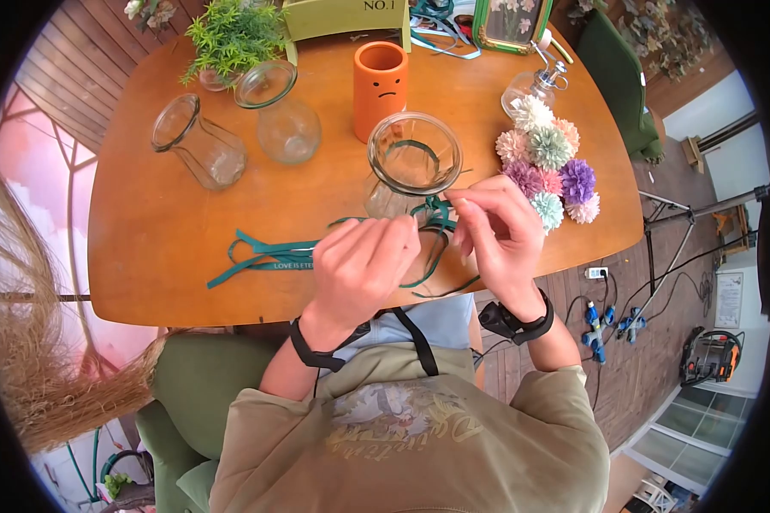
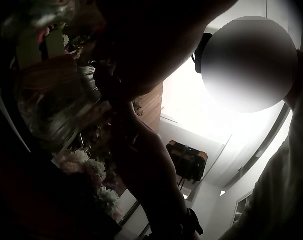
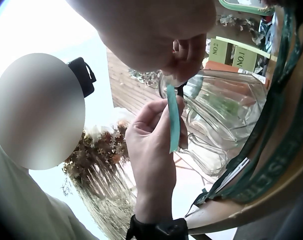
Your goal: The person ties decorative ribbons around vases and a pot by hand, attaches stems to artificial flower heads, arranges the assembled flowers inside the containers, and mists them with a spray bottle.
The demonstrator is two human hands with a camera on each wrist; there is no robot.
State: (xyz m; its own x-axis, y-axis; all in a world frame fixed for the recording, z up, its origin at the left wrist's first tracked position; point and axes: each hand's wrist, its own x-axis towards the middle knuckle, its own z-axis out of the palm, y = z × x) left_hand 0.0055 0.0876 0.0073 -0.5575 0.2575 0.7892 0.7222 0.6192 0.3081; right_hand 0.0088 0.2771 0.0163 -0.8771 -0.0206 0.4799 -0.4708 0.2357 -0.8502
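A clear glass vase [image 1: 413, 162] with a wide rim stands near the front of the table, a dark green ribbon [image 1: 436, 209] tied about its neck. My left hand [image 1: 364, 263] pinches one part of the ribbon between thumb and fingers, left of the knot. To the right of the knot, my right hand [image 1: 503, 231] pinches another part. In the right wrist view a lighter green ribbon end [image 3: 173, 120] stands out from the left hand's [image 3: 154, 135] fingers, just below the right hand [image 3: 161, 37]. Loose ribbon tails hang toward the table edge. The left wrist view is very dark.
More ribbon [image 1: 269, 254] lies on the table at left. Two glass vases [image 1: 201, 145] [image 1: 288, 128], a potted plant [image 1: 235, 38] and an orange cup [image 1: 380, 90] stand behind. At right are pompom flowers [image 1: 549, 147] and a glass spray bottle [image 1: 530, 85].
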